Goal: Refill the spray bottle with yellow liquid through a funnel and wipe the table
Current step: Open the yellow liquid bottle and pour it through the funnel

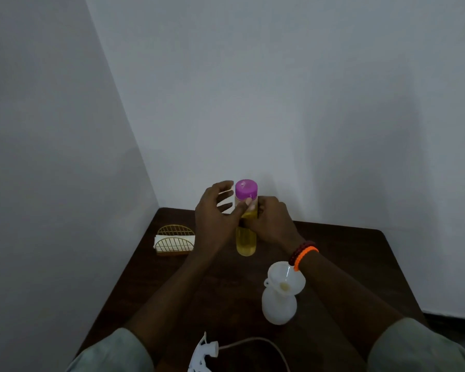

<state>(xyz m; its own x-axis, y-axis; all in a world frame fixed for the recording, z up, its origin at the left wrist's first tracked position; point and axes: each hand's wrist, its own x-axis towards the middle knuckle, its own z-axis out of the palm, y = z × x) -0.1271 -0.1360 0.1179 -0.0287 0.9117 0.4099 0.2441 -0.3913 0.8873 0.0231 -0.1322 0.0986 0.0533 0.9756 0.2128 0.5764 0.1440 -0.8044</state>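
A clear bottle of yellow liquid [246, 244] with a purple cap [246, 189] stands upright at the back of the dark wooden table [346, 253]. My right hand [271, 222] grips its upper body. My left hand [217, 210] is beside it, thumb pressing under the cap's edge, other fingers spread. Nearer to me stands the white spray bottle [278, 307] with a white funnel [287, 279] seated in its neck. Its white trigger head [203, 351] with the dip tube [253, 340] lies on the table's front edge.
A gold wire holder with white napkins [175, 241] stands at the table's back left, near the wall corner. White walls close the table at the back and left. The right side of the table top shows bare wood.
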